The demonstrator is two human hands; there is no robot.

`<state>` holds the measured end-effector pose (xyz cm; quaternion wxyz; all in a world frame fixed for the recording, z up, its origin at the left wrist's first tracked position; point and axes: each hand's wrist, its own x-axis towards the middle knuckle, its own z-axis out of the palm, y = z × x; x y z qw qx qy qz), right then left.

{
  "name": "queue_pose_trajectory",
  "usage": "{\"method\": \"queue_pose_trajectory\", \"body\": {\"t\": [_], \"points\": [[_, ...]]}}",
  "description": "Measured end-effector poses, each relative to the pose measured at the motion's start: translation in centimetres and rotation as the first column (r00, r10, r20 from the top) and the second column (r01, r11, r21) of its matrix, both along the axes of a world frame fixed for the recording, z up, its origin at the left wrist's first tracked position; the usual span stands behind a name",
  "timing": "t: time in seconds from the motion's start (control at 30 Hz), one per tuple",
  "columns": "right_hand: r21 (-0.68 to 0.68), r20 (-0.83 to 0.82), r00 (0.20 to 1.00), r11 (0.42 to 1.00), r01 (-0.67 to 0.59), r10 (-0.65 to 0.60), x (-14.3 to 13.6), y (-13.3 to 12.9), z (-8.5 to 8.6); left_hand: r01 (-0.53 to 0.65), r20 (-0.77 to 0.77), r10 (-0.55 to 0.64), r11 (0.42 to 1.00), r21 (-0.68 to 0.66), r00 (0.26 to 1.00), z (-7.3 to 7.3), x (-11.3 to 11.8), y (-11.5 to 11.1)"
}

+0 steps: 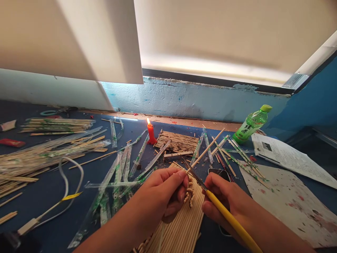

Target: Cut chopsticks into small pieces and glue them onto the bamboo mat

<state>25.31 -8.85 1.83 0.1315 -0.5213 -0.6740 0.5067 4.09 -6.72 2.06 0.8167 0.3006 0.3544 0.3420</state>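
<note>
My left hand (pixel 171 191) is closed, with thumb and finger pinching a thin bamboo chopstick (pixel 209 147) that slants up and away to the right. My right hand (pixel 223 193) is wrapped round a yellow-handled knife (pixel 223 209). Its narrow metal blade crosses the chopstick just beyond my left fingertips and appears to touch it. Beneath both hands lies a panel of chopsticks (pixel 181 225) set side by side. Small pale bead-like pieces (pixel 190 196) show on it beside my left hand, partly hidden by the fingers.
Behind the hands, a lit red candle (pixel 151 135) stands next to a charred-looking stick panel (pixel 177 142). Plastic chopstick wrappers (pixel 117 182) and loose sticks litter the left. A white cable (pixel 63 172) loops there. On the right are a green tea bottle (pixel 251 124), papers (pixel 292 154) and a phone (pixel 219 173).
</note>
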Motion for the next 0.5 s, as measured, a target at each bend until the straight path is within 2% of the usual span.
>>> {"method": "queue_pose_trajectory", "body": {"t": [0.27,0.5], "points": [[-0.002,-0.014,1.000,1.000,0.004,-0.004,-0.2,0.2,0.3,0.043,-0.019,-0.043,0.999,0.017,0.999,-0.3,-0.1,0.1],[0.036,-0.023,1.000,0.999,0.015,-0.015,0.1,0.1,-0.8,0.056,-0.017,-0.055,0.998,0.011,0.998,0.0,-0.3,0.0]]}}
